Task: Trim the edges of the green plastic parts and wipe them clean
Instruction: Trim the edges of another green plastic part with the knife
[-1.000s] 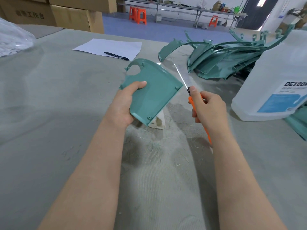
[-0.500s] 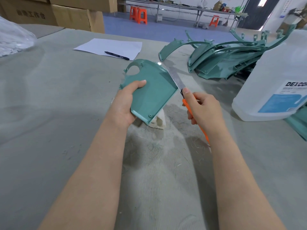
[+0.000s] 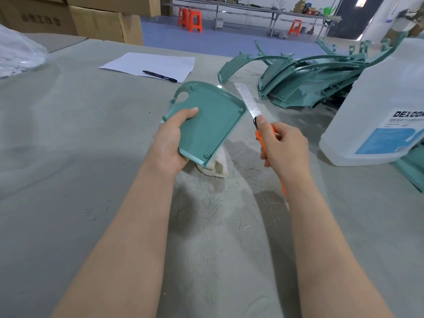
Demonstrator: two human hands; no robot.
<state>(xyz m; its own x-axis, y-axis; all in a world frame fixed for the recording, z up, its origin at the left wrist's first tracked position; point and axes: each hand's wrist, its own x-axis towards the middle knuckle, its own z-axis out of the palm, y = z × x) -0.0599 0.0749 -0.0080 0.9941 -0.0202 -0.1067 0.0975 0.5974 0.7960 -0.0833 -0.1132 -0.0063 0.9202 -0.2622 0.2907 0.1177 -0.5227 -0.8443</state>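
My left hand grips a flat green plastic part by its left edge, thumb on its face, holding it tilted above the table. My right hand holds an orange-handled knife; the thumb presses near the base of its long metal blade. The blade lies right beside the part's right edge, near its upper right corner. A crumpled white cloth lies on the table under the part's lower corner. Thin plastic shavings are scattered on the table below the hands.
A pile of curved green parts lies at the back right. A large translucent jug with a blue label stands at the right. Paper with a black pen lies behind. Cardboard boxes and a clear bag are at the left.
The knife blade moved in from the right to the part's right edge and slid along it. My left hand keeps its grip on the part.
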